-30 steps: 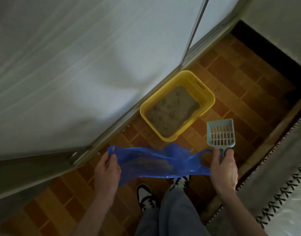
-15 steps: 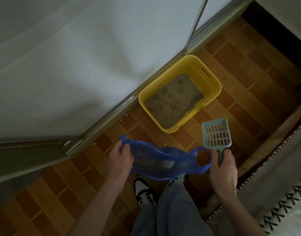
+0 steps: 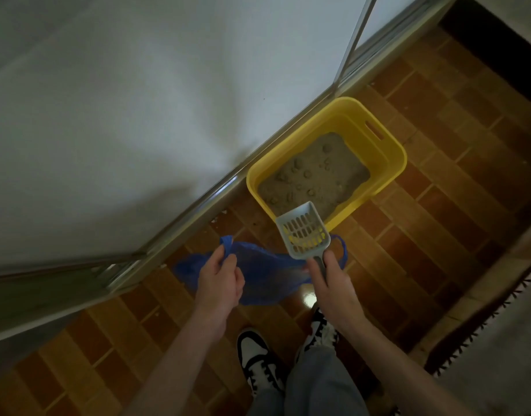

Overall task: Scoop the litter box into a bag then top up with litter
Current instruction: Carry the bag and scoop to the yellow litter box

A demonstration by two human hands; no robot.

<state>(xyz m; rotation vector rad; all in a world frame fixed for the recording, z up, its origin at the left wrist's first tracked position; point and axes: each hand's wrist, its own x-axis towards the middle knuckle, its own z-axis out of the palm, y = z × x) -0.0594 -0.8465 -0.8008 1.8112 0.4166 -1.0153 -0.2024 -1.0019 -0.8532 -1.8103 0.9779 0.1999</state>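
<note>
The left hand (image 3: 220, 280) pinches one handle of a blue bag (image 3: 258, 273), which hangs limp between both hands above the tiled floor (image 3: 438, 235). The right hand (image 3: 330, 283) grips the handle of a grey slotted scoop (image 3: 303, 232), along with the bag's other handle. Just beyond the scoop sits the yellow litter box (image 3: 387, 154), its litter (image 3: 312, 178) dotted with clumps.

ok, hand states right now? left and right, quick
Left hand: closed, pinching one handle of the blue bag.
Right hand: closed on the scoop handle; bag's other handle loop sits by it, grip on that unclear.
</note>
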